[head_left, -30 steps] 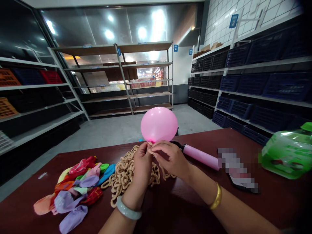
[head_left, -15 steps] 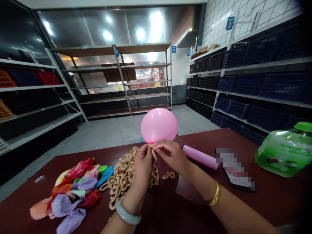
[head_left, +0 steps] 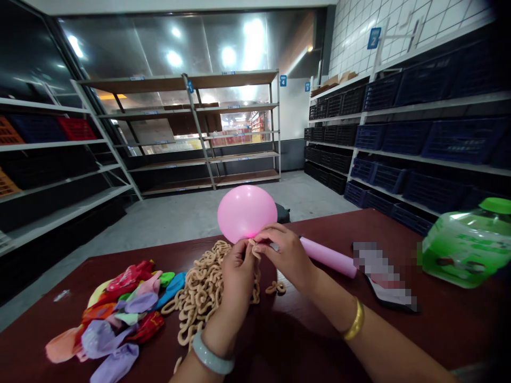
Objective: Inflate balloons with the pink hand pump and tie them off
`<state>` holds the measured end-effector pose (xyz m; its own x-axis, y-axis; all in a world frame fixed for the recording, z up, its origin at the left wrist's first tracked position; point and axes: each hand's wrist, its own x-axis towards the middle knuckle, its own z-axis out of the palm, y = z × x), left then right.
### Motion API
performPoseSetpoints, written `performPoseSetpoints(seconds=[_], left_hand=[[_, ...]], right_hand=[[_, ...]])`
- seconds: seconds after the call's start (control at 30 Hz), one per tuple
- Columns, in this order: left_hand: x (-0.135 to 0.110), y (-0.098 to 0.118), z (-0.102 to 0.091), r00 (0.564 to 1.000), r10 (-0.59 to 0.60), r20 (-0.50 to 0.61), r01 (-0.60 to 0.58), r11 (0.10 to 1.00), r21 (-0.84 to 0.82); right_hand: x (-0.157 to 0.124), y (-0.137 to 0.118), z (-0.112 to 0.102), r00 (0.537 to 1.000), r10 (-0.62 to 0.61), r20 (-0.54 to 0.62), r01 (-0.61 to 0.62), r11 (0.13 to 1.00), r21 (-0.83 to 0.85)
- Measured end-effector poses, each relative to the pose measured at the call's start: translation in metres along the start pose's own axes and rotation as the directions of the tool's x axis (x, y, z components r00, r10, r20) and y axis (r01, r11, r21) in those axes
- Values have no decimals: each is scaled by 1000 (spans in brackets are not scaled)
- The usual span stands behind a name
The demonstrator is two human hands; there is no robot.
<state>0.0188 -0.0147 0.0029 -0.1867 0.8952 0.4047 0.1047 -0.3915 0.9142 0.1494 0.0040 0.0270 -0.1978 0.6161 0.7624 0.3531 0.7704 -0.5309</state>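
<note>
An inflated pink balloon [head_left: 247, 213] stands above the table's far edge, its neck down at my fingertips. My left hand [head_left: 238, 268] is closed in a pinch just under the neck, on a beige fabric loop [head_left: 254, 248] that looks like a hair tie. From the other side my right hand [head_left: 288, 255] pinches at the balloon's neck, its fingertips against the loop. Fingers partly hide how the loop lies around the neck. Behind my left hand spreads a pile of similar beige loops [head_left: 202, 284]. A few loose ones [head_left: 276, 288] lie below my right hand.
Several deflated balloons [head_left: 139, 303] in mixed colours lie on the dark red table [head_left: 319, 340] at left. At right are a pink balloon pump [head_left: 329, 257], a partly blurred phone-like object [head_left: 389, 282] and a green-capped jug [head_left: 467, 250]. Shelves with crates [head_left: 403, 138] stand beyond.
The pink balloon has shifted left and slightly down, tilting over. My hands stay together at its neck, and more of the beige loop shows between the fingers.
</note>
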Motion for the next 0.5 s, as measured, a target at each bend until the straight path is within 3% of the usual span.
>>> performPoseSetpoints(seconds=[0.13, 0.27, 0.4, 0.5], left_hand=[[-1, 1, -1, 998, 54, -7, -53, 993, 103], [0, 1, -1, 999, 30, 12, -31, 997, 73], [1, 6, 0, 1000, 4, 16, -4, 1000, 27], [1, 10, -1, 999, 43, 20, -44, 996, 72]], right_hand=[[2, -1, -2, 998, 41, 46, -41, 999, -3], [1, -1, 0, 995, 46, 89, -40, 997, -60], [-2, 0, 5, 998, 69, -4, -69, 984, -161], [-3, 1, 5, 996, 91, -19, -92, 989, -118]])
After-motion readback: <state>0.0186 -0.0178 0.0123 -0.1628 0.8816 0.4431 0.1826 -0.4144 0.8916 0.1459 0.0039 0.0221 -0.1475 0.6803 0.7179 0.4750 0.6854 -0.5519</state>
